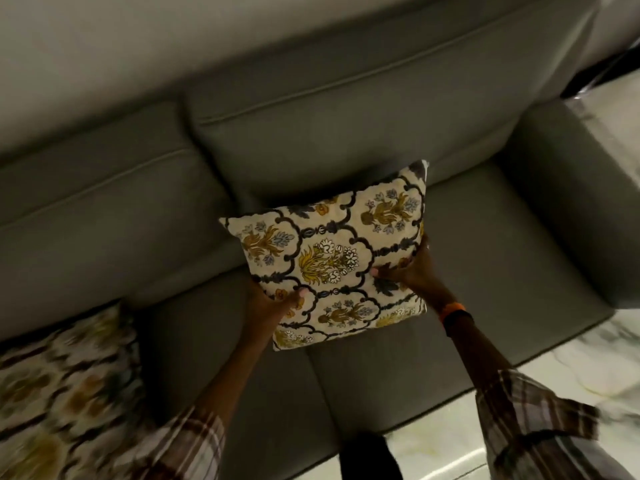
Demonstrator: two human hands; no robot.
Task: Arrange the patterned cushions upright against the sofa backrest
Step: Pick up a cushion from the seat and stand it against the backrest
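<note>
Plainly, left hand (273, 303) and right hand (412, 268) grip unlabelled floral cushion (329, 261).

Both hands held a floral patterned cushion (332, 258) above the grey sofa (485, 237) seat, near the backrest (346, 133). The left hand (277, 303) gripped its lower left edge and the right hand (408, 271) its right side, an orange wristband (452, 310) on that wrist. A second patterned cushion (65, 393) lay blurred at the left.

Grey sofa (467, 237) bears a blurred patterned cushion (65, 393) at left
</note>
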